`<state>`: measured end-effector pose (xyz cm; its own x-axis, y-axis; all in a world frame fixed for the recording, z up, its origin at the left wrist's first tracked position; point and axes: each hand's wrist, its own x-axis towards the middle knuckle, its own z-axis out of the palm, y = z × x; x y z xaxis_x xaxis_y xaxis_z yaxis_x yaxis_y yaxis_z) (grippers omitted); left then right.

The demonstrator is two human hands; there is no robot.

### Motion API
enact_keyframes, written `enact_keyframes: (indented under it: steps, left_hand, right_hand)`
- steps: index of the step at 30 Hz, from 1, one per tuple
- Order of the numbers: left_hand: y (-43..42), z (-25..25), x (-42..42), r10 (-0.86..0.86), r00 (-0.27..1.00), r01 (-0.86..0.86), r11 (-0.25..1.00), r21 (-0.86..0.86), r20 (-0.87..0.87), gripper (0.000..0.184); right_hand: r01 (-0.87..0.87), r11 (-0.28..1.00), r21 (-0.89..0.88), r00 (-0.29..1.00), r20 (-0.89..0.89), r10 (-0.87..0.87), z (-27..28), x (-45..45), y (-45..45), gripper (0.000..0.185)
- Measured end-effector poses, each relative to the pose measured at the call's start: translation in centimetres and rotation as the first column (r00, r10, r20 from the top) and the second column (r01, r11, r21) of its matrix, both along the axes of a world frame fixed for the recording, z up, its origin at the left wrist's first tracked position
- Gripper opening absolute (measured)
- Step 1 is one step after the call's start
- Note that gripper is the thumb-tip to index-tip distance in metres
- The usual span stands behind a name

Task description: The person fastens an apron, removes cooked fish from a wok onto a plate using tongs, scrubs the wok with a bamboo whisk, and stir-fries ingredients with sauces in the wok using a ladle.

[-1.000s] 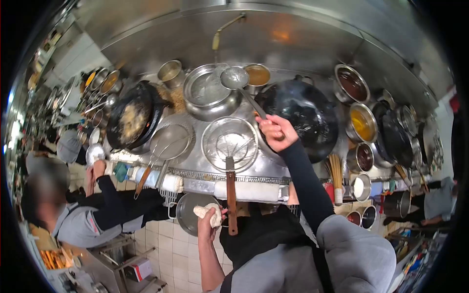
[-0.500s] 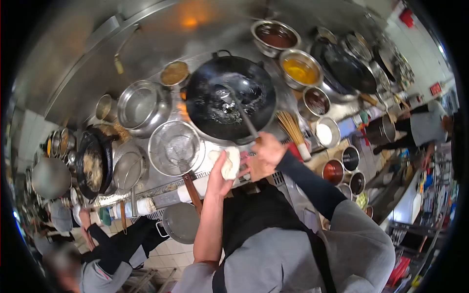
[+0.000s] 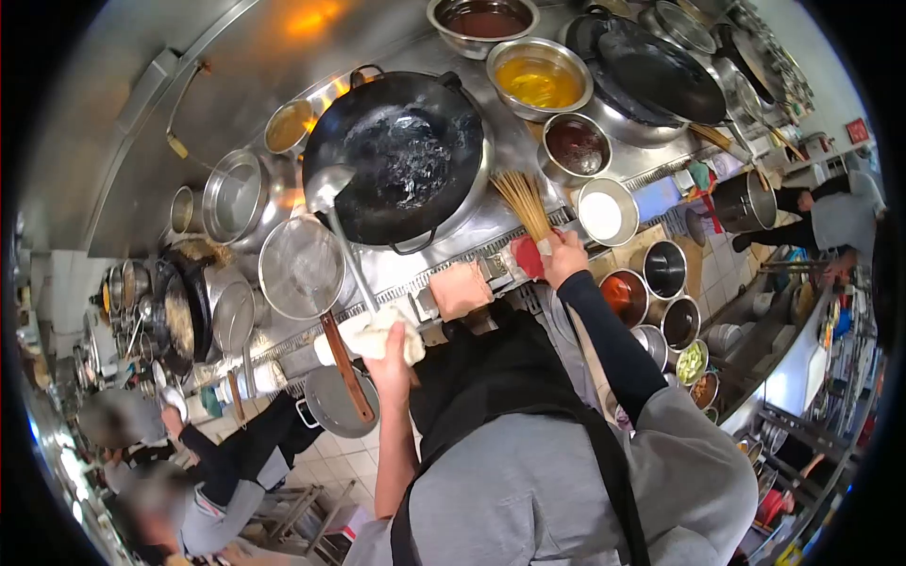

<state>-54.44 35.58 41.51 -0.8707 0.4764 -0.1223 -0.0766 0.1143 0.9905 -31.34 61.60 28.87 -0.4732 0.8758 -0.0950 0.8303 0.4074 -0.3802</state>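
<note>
My left hand is closed around a folded white cloth and the lower end of the ladle, whose bowl hangs over the left rim of the black wok. Inside the wok, the dark surface is wet and shiny. To the right, my right hand grips the bound end of a bamboo wok brush, its bristles pointing up toward the wok. A folded pinkish cloth lies on the stove's front edge between my hands.
Flames rise at the wok's left side. A wire strainer lies at left, its wooden handle jutting toward me. Bowls of yellow liquid, brown sauce and white contents stand at right. Another person works at left.
The ladle has passed from my right hand to my left and out of the wok's middle. My right hand has moved right and taken hold of the wok brush. The view has shifted.
</note>
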Motion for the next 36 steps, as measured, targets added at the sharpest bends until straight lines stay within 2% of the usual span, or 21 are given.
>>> enact_keyframes:
  steps: [2,3,6,7,10,11,12,13,14,15,16,18,20,21,24,25,28,29,33,34,36]
  left_hand:
    - [-3.0,-0.3,0.1,0.003,0.997,0.002,0.998,-0.066,0.079,0.042]
    - [-3.6,-0.4,0.6,0.044,0.999,-0.044,0.997,-0.064,0.009,0.028]
    - [-5.8,-1.7,0.5,0.113,0.979,-0.070,0.967,-0.244,0.169,0.043]
    - [-6.9,-4.3,0.1,0.121,0.984,-0.085,0.963,-0.257,0.128,0.042]
    - [-7.7,-8.2,0.5,0.162,0.987,-0.155,0.957,-0.244,0.010,0.029]
    - [-8.0,-9.2,0.4,0.183,0.982,-0.170,0.958,-0.231,0.037,0.033]
    - [-9.3,-10.2,-0.1,0.046,0.993,-0.085,0.928,-0.364,-0.113,0.036]
    - [-11.7,-11.3,-0.8,-0.107,0.966,-0.025,0.866,-0.500,-0.234,0.040]
    - [-11.1,-7.5,0.3,-0.129,0.976,0.003,0.815,-0.580,-0.177,0.044]
    - [-10.3,-3.7,1.5,-0.153,0.981,0.040,0.754,-0.655,-0.117,0.050]
    - [-9.6,0.2,2.7,-0.177,0.983,0.084,0.686,-0.723,-0.054,0.056]
    - [-11.9,-0.2,3.8,-0.377,0.925,0.318,0.701,-0.639,0.046,0.056]
    - [-11.7,1.0,4.2,-0.615,0.781,0.487,0.490,-0.722,0.110,0.059]
    - [-13.1,-1.8,3.7,-0.641,0.766,0.499,0.543,-0.676,0.050,0.061]
    - [-12.4,-0.4,1.5,-0.748,0.654,0.525,0.335,-0.782,0.119,0.062]
    - [-12.3,0.2,1.4,-0.768,0.626,0.553,0.315,-0.771,0.135,0.054]
    - [-13.7,-4.1,-0.2,-0.881,0.470,0.582,0.273,-0.766,0.043,0.048]
    - [-14.2,-5.7,-0.6,-0.892,0.449,0.570,0.335,-0.750,-0.057,0.044]
    - [-13.7,-6.0,-0.9,-0.891,0.455,0.594,0.319,-0.739,-0.019,0.045]
    - [-13.9,-7.8,-1.3,-0.890,0.455,0.594,0.331,-0.733,-0.033,0.045]
    - [-14.3,-9.8,-1.8,-0.887,0.461,0.592,0.337,-0.732,-0.035,0.045]
  right_hand:
    - [-0.010,0.987,-0.158,0.997,0.073,0.021,-1.5,0.9,1.1,0.073]
    - [-0.014,0.972,-0.233,0.994,0.105,0.040,-2.4,0.9,1.5,0.081]
    - [0.010,0.951,-0.308,1.000,0.030,-0.001,-5.0,0.6,2.0,0.097]
    - [-0.021,0.957,-0.288,0.999,-0.030,0.013,-5.9,0.7,2.1,0.103]
    - [-0.031,0.981,-0.194,0.997,0.060,0.043,-2.8,0.7,1.2,0.093]
    - [-0.108,0.987,-0.123,0.993,-0.055,0.102,-1.8,1.0,0.8,0.075]
    - [-0.225,0.965,0.134,0.948,-0.201,0.249,-0.6,1.6,-0.4,0.058]
    - [-0.279,0.960,-0.034,0.928,-0.267,0.260,2.0,2.2,-1.6,0.047]
    - [-0.546,0.730,-0.411,0.835,-0.340,0.433,5.4,4.0,-2.7,0.040]
    - [-0.608,0.604,-0.516,0.794,-0.384,0.471,5.8,5.2,-3.6,0.042]
    - [-0.674,0.504,-0.540,0.728,-0.365,0.581,5.7,6.1,-4.4,0.046]
    - [-0.751,0.513,-0.416,0.658,-0.406,0.635,5.0,7.0,-6.1,0.033]
    - [-0.783,0.504,-0.364,0.621,-0.417,0.664,6.3,5.5,-6.7,0.029]
    - [-0.808,0.474,-0.350,0.586,-0.394,0.708,6.4,4.5,-6.8,0.027]
    - [-0.850,0.386,-0.359,0.497,-0.300,0.814,5.2,2.2,-7.2,0.024]
    - [-0.854,0.347,-0.387,0.464,-0.266,0.845,4.2,1.4,-7.5,0.024]
    - [-0.892,0.239,-0.383,0.327,-0.182,0.927,4.9,-1.1,-7.8,0.024]
    - [-0.884,0.208,-0.419,0.317,-0.208,0.925,5.2,-1.9,-7.7,0.024]
    - [-0.745,0.166,-0.646,0.366,-0.188,0.911,3.9,-4.5,-8.9,0.026]
    - [-0.847,0.119,-0.519,0.253,-0.196,0.947,2.0,-4.9,-9.0,0.024]
    - [-0.838,0.124,-0.531,0.230,-0.138,0.963,3.0,-5.7,-9.7,0.021]
